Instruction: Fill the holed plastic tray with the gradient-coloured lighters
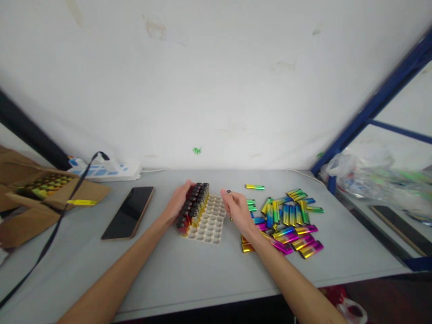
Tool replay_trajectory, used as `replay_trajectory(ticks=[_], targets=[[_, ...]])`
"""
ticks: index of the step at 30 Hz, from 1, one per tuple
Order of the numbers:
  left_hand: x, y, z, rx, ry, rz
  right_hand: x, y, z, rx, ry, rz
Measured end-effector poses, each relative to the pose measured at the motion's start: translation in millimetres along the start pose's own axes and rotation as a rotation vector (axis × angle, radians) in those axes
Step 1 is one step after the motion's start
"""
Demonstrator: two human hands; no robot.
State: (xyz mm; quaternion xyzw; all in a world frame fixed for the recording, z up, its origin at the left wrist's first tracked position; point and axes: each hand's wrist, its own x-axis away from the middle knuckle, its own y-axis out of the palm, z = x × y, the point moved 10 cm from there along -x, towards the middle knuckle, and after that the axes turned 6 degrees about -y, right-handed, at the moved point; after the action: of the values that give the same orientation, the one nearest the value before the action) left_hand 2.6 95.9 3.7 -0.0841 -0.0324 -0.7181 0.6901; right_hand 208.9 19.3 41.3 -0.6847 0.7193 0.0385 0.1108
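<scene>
A pale tray with rows of round holes (211,225) lies on the table in front of me. Black-topped lighters (195,202) stand upright in its left rows, with red and gold bodies. My left hand (178,201) is curled against the tray's left side, touching the outer row; some of its fingers are hidden behind the lighters. Just right of the tray, my right hand (238,209) is closed around a lighter (228,191), of which the black top shows above the fingers. Beside it spreads a loose pile of shiny rainbow-coloured lighters (290,215), partly covered by my right forearm.
A black phone (130,211) lies left of the tray. Farther left stands an open cardboard box (37,198) holding more lighters, with a dark strap (56,229) in front. A power strip (108,168) sits against the wall. Blue shelf posts (364,117) and plastic bags (367,171) are at the right.
</scene>
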Motion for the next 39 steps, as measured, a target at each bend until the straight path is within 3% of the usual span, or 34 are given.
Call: replay_trajectory(ticks=[7,13,21,25,34,39], targets=[[-2,6.4,-2,0.031,0.028,-0.079,6,1,-3,0.118,0.011,0.019],[-1,1.1,-1,-0.002,0.026,-0.02,9,6,-6,0.176,-0.013,-0.022],[4,5.6,3,0.026,0.042,-0.047,27,41,-40,0.271,-0.241,-0.424],[5,9.2,4,0.035,0.046,-0.074,35,48,-57,0.448,-0.447,-0.377],[1,7.6,-1,0.04,0.029,-0.057,38,60,-38,0.476,-0.298,-0.366],[1,8.1,-1,0.029,0.044,-0.054,41,64,-36,0.557,-0.377,-0.349]])
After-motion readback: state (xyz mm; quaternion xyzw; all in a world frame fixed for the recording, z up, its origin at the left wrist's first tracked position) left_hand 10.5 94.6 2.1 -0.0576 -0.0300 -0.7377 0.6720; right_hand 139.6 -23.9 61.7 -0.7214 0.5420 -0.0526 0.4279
